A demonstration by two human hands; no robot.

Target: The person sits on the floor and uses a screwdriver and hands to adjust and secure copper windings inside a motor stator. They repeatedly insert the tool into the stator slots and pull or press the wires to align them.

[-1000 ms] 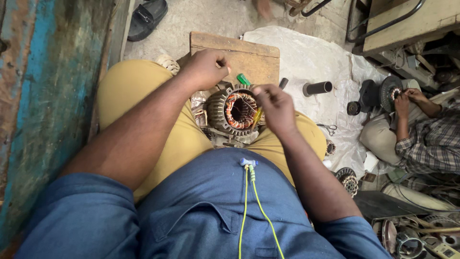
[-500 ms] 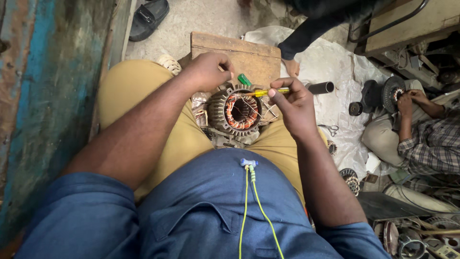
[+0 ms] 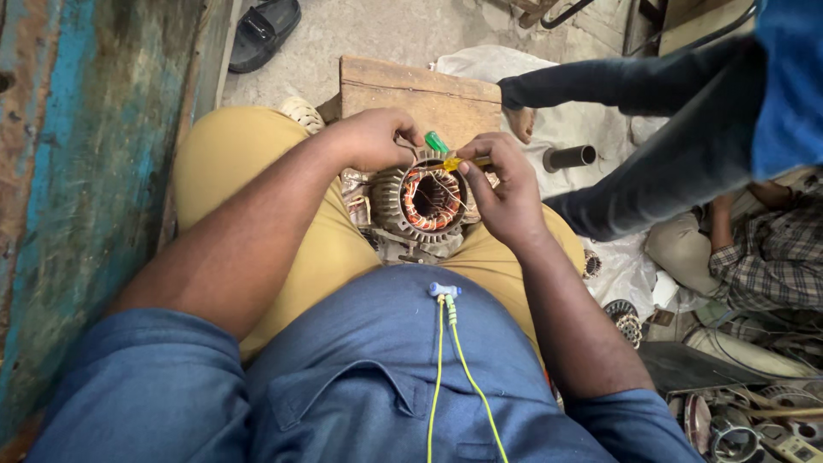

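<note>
While the motor stator (image 3: pixel 429 204) sits between the thighs as before, the right hand (image 3: pixel 506 193) has drawn in, fingers pinched shut on a yellow tool (image 3: pixel 459 162) at its rim; the left hand (image 3: pixel 373 137) stays curled on the top edge, and someone's dark-trousered legs (image 3: pixel 651 146) now cross at right

A passer-by's dark trouser legs (image 3: pixel 651 154) block the floor right of the stator (image 3: pixel 429 201).
</note>
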